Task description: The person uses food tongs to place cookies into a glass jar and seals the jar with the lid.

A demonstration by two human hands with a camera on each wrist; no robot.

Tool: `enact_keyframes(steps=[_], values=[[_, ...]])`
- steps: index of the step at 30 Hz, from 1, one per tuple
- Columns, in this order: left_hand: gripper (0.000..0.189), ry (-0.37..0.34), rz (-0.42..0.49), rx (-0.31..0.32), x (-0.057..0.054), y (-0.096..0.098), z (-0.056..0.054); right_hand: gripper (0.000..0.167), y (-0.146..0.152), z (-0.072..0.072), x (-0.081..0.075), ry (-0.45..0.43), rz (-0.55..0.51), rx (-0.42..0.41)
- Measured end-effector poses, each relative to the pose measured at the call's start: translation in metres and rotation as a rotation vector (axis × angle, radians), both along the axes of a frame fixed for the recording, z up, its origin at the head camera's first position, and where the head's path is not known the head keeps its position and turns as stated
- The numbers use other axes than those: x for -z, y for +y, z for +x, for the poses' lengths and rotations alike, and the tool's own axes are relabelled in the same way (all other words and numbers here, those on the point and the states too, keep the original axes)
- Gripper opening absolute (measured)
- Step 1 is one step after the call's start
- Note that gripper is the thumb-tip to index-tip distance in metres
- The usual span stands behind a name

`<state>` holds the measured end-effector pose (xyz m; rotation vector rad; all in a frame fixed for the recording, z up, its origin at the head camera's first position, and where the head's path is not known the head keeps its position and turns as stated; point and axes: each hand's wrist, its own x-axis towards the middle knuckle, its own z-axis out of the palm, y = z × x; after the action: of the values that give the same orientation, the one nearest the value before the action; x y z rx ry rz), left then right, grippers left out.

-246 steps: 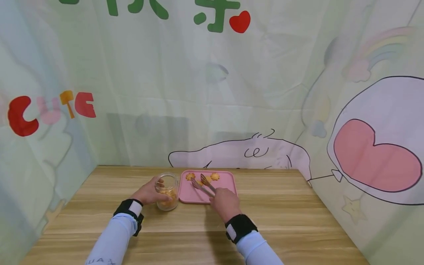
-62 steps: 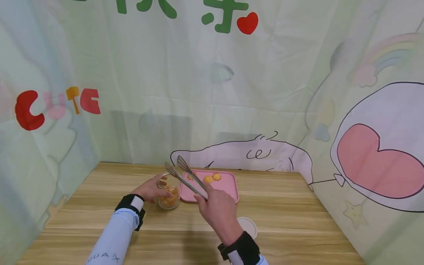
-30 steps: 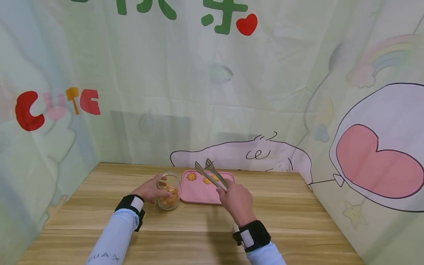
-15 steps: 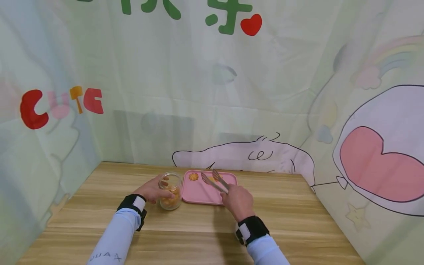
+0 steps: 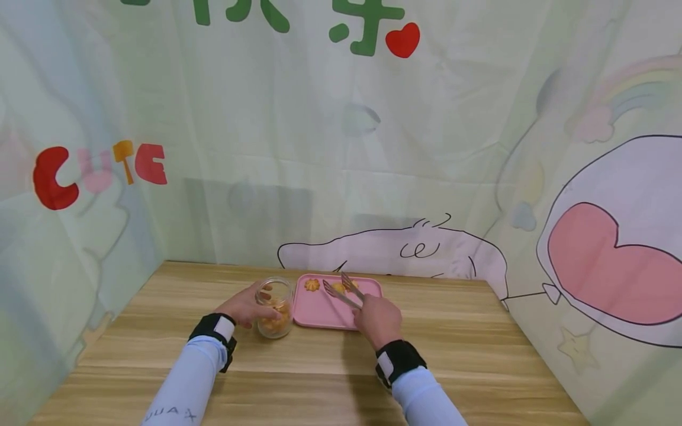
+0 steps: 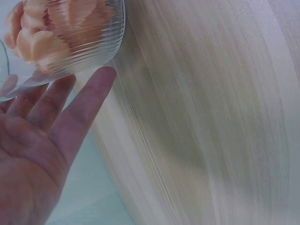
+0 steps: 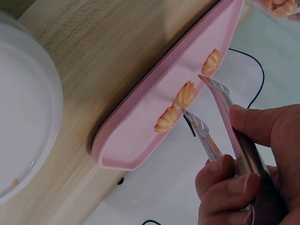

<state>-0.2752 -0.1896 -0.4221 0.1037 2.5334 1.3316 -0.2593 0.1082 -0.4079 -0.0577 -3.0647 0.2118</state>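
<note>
My left hand (image 5: 247, 306) holds a clear glass jar (image 5: 274, 328) with the thumb in front and fingers behind. Piped cookies (image 6: 42, 37) fill its lower part, and its mouth is uncovered. My right hand (image 5: 379, 322) grips metal tongs (image 5: 345, 296), their arms spread, over the pink tray (image 5: 319, 316). Three golden cookies lie along the tray's far side: a left cookie (image 5: 311, 285), a middle cookie (image 7: 184, 94) and a right cookie (image 7: 166, 120). The middle and right ones sit close together near the tong tips; nothing is seen pinched between the tips.
A white round lid (image 7: 28, 103) with a small crumb lies on the wooden table (image 5: 298, 378), close to my right wrist. The jar stands just left of the tray. A printed curtain (image 5: 240, 118) rises behind the table.
About two seconds ago the tongs were above the jar mouth; they have since moved right and down over the tray. One cookie fewer shows than 8.2 seconds ago. The left hand stays on the jar.
</note>
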Motion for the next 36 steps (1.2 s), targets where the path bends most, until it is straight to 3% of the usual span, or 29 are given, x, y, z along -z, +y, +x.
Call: enact_keyframes(steps=[11, 17, 24, 31, 36], values=[[0.088, -0.009, -0.003, -0.001, -0.006, 0.005, 0.005, 0.035, 0.002, -0.006, 0.001, 0.008, 0.047, -0.011], [0.088, -0.006, -0.003, 0.006, -0.007, 0.005, 0.005, 0.033, 0.002, -0.008, 0.001, -0.028, 0.013, -0.008], [0.087, -0.002, 0.008, 0.008, -0.005, 0.003, 0.005, 0.034, -0.007, 0.002, 0.000, -0.038, -0.009, -0.034], [0.086, 0.005, 0.010, 0.011, -0.007, 0.001, 0.008, 0.027, -0.008, 0.017, 0.008, 0.058, -0.035, -0.069], [0.086, 0.010, 0.004, 0.011, -0.007, 0.002, 0.007, 0.025, 0.001, 0.021, 0.007, 0.046, -0.084, -0.055]])
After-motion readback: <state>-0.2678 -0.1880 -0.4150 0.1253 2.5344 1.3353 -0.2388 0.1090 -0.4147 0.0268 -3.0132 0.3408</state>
